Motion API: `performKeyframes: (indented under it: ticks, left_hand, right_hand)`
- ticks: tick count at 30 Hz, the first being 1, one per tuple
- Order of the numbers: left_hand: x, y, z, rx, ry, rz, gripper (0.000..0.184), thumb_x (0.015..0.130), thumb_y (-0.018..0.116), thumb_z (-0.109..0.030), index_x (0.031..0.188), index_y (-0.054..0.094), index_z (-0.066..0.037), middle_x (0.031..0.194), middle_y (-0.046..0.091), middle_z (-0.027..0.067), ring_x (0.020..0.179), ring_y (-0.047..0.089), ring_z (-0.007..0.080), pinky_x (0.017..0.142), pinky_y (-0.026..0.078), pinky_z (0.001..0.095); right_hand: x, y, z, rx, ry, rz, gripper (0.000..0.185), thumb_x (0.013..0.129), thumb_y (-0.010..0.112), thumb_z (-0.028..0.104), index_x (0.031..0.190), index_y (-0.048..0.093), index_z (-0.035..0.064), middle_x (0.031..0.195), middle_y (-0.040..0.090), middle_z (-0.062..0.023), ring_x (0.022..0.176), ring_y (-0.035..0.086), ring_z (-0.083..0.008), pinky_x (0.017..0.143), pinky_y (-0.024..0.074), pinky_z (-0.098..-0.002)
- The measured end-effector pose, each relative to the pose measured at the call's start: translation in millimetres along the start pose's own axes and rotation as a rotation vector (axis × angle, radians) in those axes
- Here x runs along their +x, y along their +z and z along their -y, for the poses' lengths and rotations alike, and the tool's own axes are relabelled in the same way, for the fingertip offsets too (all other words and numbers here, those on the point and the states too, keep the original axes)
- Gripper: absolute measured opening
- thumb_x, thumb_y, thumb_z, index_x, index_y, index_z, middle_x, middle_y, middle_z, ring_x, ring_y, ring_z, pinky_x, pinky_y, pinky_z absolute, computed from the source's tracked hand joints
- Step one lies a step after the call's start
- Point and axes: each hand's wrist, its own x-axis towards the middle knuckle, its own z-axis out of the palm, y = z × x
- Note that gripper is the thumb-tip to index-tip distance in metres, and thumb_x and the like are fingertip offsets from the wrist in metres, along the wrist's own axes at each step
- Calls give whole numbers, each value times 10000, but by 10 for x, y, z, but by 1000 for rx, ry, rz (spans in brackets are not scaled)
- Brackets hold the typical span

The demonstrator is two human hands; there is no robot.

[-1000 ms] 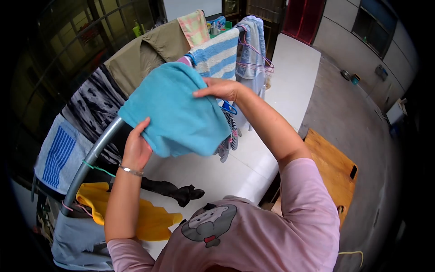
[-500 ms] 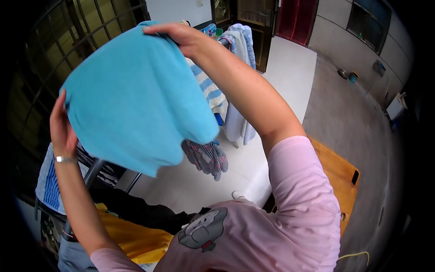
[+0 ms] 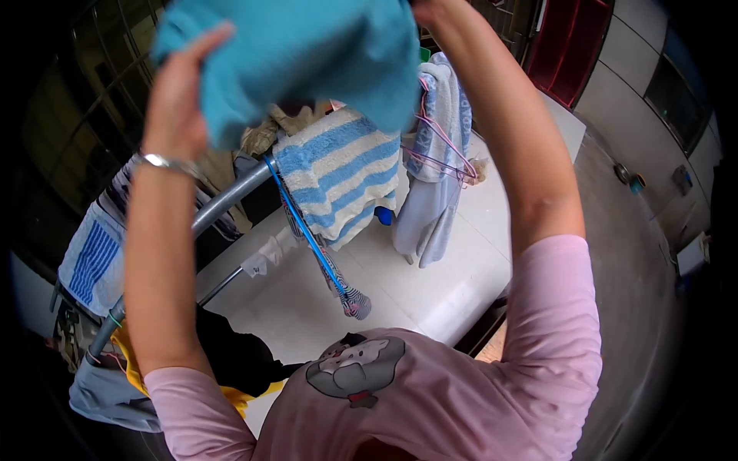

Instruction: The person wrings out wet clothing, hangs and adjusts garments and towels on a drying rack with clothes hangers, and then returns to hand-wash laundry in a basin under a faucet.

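Observation:
A turquoise cloth (image 3: pixel 300 58) is held up at the top of the view, slightly blurred and partly cut off by the frame. My left hand (image 3: pixel 181 100), with a silver bangle at the wrist, grips its left side. At the cloth's upper right edge is my right hand (image 3: pixel 430 9), mostly outside the frame, its fingers hidden. Below the cloth, a blue-and-white striped towel (image 3: pixel 338 173) hangs over a grey metal rail (image 3: pixel 234 192). A blue hanger (image 3: pixel 311 238) hangs beside that towel, with striped gloves (image 3: pixel 355 301) near its lower end.
Pink hangers (image 3: pixel 442 146) and pale towels (image 3: pixel 430 192) hang right of the striped towel. A blue-striped towel (image 3: pixel 96 257), grey garment (image 3: pixel 115 392) and black garment (image 3: pixel 234 353) are at the left. A barred window (image 3: pixel 100 84) stands behind.
Both hands have risen with the turquoise cloth, which has moved right and up. The striped towel and rail now show beneath it, and the view has shifted.

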Motion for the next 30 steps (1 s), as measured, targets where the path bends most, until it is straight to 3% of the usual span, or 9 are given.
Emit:
performKeyframes:
  ticks: [4,6,9,13,16,20,23,27,30]
  left_hand:
    - [-530,62,873,-153,-470,-21,470,834,595,-68,1259,420,30,1186,545,157,1068,561,286,919,481,416]
    - [-697,-73,1315,-165,-510,71,472,834,587,-72,1262,412,24,1190,539,149,1074,553,279,937,461,407]
    - [-933,27,1507,-7,-483,-98,452,840,593,-127,1234,445,38,1176,557,150,1020,585,267,935,455,392]
    - [-983,-9,1508,-379,-652,-63,464,825,587,-108,1243,437,27,1180,544,148,1046,556,253,914,455,384]
    - [-1054,-69,1719,-157,-700,-123,526,821,591,-109,1285,382,22,1217,517,156,1092,523,255,939,429,374]
    - [-1150,-50,1746,34,-422,-209,572,817,589,-113,1323,353,12,1300,445,116,1209,407,222,1045,281,352]
    - [-1132,22,1684,114,-263,-218,619,815,588,-109,1357,304,-11,1360,373,90,1272,319,203,1072,179,317]
    - [-928,-82,1905,142,-187,-361,590,826,606,-141,1343,341,-33,1317,423,75,1235,363,187,1045,228,309]
    - [-813,-153,1973,42,-232,-354,630,821,626,-116,1341,285,-12,1255,458,113,1205,401,208,1022,296,329]
  right_hand:
    - [-807,-537,-866,-171,276,-193,512,782,719,196,1191,520,-41,1105,615,-153,954,631,-220,876,518,-340]
    - [-1153,-633,-1183,-122,388,-178,586,795,707,190,1272,446,-28,1179,571,-161,1015,603,-228,904,501,-354]
    - [-1453,-682,-1355,8,289,-116,654,801,692,163,1326,358,-36,1254,509,-170,1070,575,-224,923,490,-359]
    - [-1566,-784,-1727,309,189,16,626,809,680,163,1320,375,-29,1235,528,-156,1085,568,-218,941,476,-348]
    - [-1495,-897,-2016,10,387,-130,635,789,703,214,1311,410,4,1255,518,-153,1077,573,-210,934,468,-330]
    - [-1409,-860,-1960,-562,139,-254,664,772,715,272,1310,417,22,1304,457,-148,1206,444,-207,1032,330,-339]
    - [-1122,-866,-2064,-455,-96,-331,731,781,707,282,1344,325,13,1238,484,-127,1164,433,-191,1011,303,-308]
    - [-794,-921,-2294,-222,-150,-515,641,779,715,307,1243,373,26,1128,532,-95,1067,476,-163,914,370,-296]
    - [-832,-794,-2125,-336,-48,-584,547,804,671,330,1205,482,10,1090,572,-96,992,530,-166,892,396,-281]
